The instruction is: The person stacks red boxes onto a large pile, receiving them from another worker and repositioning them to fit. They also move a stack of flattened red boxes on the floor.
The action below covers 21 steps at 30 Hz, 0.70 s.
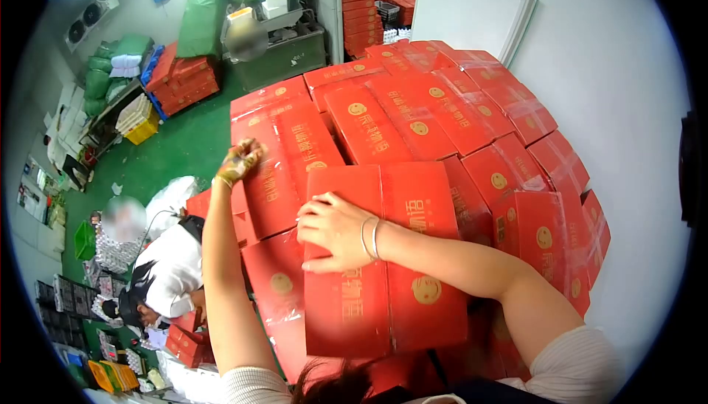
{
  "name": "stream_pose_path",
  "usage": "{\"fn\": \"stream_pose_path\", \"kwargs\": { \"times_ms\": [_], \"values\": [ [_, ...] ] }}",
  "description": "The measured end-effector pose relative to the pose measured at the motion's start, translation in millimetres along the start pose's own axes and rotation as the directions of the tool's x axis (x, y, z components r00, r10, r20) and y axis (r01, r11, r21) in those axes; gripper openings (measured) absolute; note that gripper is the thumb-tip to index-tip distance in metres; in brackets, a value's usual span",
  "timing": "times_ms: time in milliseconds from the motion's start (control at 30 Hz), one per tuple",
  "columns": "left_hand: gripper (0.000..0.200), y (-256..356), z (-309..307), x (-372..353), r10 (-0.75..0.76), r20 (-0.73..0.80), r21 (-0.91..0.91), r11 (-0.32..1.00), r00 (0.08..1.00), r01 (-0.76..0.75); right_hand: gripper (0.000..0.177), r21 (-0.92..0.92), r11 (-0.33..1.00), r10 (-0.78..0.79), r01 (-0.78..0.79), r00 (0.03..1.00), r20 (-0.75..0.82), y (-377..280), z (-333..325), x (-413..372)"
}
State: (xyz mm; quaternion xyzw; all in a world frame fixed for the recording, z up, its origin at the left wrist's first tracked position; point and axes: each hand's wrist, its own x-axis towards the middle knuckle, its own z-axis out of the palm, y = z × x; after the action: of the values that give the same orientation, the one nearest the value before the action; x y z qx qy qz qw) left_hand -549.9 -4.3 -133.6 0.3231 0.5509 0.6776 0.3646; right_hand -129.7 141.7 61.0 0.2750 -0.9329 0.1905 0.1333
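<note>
A red carton (354, 190) with gold print and clear tape down its middle lies on top of the stack, close to me. My right hand (335, 234), with two bangles at the wrist, rests flat across it, fingers spread. My left hand (242, 160) is stretched farther forward, beside the left edge of another taped red carton (291, 157). Yellowish patches show on that hand, possibly a glove. Its fingers look curled, and what they may hold cannot be made out.
Many more red cartons (479, 105) pile up against the white wall (641, 109) on the right. Below left, a person in a white top (173, 271) bends over small red boxes (184, 345). Green floor (158, 153), a yellow crate (138, 120) and a green bin (280, 61) lie beyond.
</note>
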Motion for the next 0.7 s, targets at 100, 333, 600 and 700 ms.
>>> {"fn": "stream_pose_path", "kwargs": {
  "times_ms": [100,333,600,700],
  "values": [
    [0.058,50.6,98.3,-94.4,0.111,-0.29,0.325,0.946,0.951,-0.012,0.046,-0.004,1.0,0.015,-0.015,1.0,0.006,0.2,2.8,-0.3],
    [0.039,95.7,312.4,-353.9,0.218,-0.61,0.329,0.944,0.762,-0.007,0.054,-0.152,0.986,0.074,-0.068,0.997,0.037,-15.7,-3.3,5.0],
    [0.026,33.2,509.4,-593.0,-0.072,-0.93,0.038,0.956,0.361,0.289,0.051,0.559,0.698,0.641,-0.447,0.739,-0.209,-192.2,-54.1,-165.0],
    [0.027,20.1,530.5,-593.1,-0.109,-0.927,-0.069,0.99,0.358,0.124,0.034,0.796,0.277,0.868,-0.539,0.496,0.034,-258.6,-64.5,-285.1]
  ]
}}
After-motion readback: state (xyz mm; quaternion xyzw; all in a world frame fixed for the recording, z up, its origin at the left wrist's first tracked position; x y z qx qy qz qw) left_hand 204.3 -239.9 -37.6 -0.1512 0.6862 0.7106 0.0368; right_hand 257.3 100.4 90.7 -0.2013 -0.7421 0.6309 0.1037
